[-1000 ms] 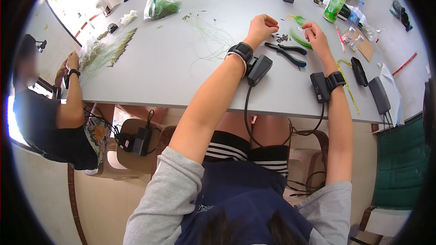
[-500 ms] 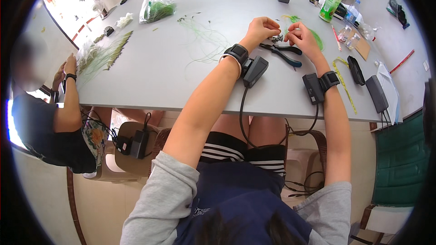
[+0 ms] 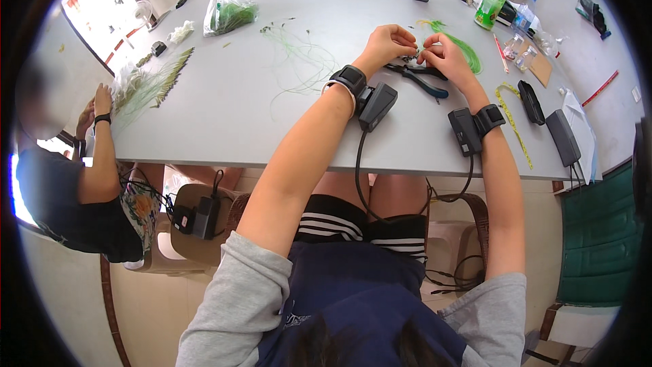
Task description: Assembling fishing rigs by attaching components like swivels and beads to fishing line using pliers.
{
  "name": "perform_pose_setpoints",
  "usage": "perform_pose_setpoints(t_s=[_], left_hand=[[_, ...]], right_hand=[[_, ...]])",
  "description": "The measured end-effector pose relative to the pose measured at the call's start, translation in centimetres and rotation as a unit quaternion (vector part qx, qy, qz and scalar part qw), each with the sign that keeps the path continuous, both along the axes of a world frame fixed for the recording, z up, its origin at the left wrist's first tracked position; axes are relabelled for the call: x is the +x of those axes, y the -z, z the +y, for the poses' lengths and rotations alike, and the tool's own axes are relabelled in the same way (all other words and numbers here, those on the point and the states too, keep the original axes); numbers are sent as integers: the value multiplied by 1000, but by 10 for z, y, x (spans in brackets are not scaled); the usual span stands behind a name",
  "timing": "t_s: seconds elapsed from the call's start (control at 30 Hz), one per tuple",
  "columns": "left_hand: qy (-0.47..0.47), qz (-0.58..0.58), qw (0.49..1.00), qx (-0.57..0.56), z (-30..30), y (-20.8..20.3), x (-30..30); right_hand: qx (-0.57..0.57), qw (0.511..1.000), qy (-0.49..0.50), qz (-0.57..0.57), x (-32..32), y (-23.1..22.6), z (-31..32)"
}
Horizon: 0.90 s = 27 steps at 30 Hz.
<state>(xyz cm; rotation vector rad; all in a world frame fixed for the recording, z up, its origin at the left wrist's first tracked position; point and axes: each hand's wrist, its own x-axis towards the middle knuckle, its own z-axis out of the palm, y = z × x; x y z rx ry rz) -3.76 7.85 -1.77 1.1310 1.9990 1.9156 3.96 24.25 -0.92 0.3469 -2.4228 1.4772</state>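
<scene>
My left hand (image 3: 390,46) is closed in a pinch above the table. Close beside it on the right, my right hand (image 3: 445,58) also pinches, its fingertips almost meeting those of the left. Whatever they hold is too small to make out. Under the fingertips lies a little heap of small dark pieces (image 3: 409,58). Pliers with dark blue handles (image 3: 429,85) rest on the table just below the hands. A bundle of bright green strands (image 3: 468,53) curves behind my right hand.
Loose green strands (image 3: 305,58) spread left of my hands. A plastic bag (image 3: 231,10) of green strands stands farther left. On the right lie a yellow measuring tape (image 3: 511,119), a black case (image 3: 532,103) and a green bottle (image 3: 492,3). A co-worker's hands (image 3: 102,98) work at the left edge.
My right hand has moved left, closing the gap to the left hand's fingertips. The whole view has shifted slightly.
</scene>
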Motion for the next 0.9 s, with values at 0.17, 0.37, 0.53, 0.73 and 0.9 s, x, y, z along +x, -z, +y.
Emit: perform_pose_setpoints(t_s=[0.17,0.37,0.53,0.73,0.9], left_hand=[[6,0,1000,-1,1,-2,1],[4,4,1000,-2,0,-1,2],[1,12,1000,-10,1,0,2],[30,17,999,-22,2,3,-2],[18,31,999,-21,1,1,-7]], right_hand=[[25,1000,-2,-7,2,-3,0],[4,1000,-4,-9,-2,2,1],[13,1000,-12,4,-1,2,1],[76,997,-7,21,2,-3,-4],[81,996,-32,19,2,-5,-7]])
